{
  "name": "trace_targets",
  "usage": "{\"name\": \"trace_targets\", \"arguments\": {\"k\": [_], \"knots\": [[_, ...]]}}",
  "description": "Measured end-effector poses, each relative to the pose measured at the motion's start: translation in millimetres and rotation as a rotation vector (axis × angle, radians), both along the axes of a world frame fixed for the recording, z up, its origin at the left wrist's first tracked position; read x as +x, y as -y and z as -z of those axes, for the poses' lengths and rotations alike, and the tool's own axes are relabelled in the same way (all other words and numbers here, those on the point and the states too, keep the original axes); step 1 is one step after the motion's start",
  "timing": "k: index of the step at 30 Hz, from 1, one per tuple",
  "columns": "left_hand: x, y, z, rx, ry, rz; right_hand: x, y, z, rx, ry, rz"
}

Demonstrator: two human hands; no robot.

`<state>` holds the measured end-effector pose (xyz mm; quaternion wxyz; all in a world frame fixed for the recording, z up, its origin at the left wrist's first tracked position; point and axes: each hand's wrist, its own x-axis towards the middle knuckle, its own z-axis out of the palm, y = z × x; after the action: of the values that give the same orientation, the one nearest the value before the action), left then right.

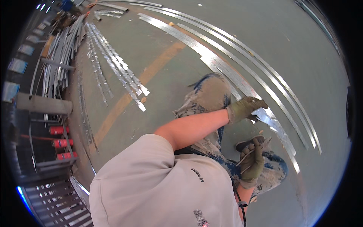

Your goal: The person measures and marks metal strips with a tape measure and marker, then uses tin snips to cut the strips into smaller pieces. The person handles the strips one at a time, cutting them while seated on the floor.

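My left hand [245,109], in an olive-green work glove, reaches across to a stack of flat silvery metal strips [230,74] on the floor. Its fingers and thumb close about the edge of a strip, partly hiding it. Closer to my body, my right hand [252,160] wears a matching glove and is curled in a fist over my lower leg. A thin, pale stick-like thing [245,157] pokes out of that fist; its exact kind cannot be made out.
Long narrow metal strips [264,64] lie beyond the stack. Shiny notched strips [117,64] rest on the floor at left, near a yellow floor line [126,96]. Along the left side stand a pile of metal profiles [62,60], red cylinders [62,143] and a slatted rack [53,202].
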<state>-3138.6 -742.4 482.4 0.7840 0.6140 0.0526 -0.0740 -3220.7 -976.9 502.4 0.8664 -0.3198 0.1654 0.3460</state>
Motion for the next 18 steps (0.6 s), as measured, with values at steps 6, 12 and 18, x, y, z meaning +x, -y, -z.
{"name": "trace_targets", "arguments": {"k": [6,12,18], "knots": [[5,4,-13,-0.259,-0.286,-0.069,-1,-6,5,-0.066,-0.003,-0.007],[6,4,-14,-0.226,-0.314,-0.13,1,-6,8,-0.129,-0.005,0.009],[6,2,-9,-0.254,-0.29,-0.143,2,-6,12,-0.135,-0.018,0.009]]}}
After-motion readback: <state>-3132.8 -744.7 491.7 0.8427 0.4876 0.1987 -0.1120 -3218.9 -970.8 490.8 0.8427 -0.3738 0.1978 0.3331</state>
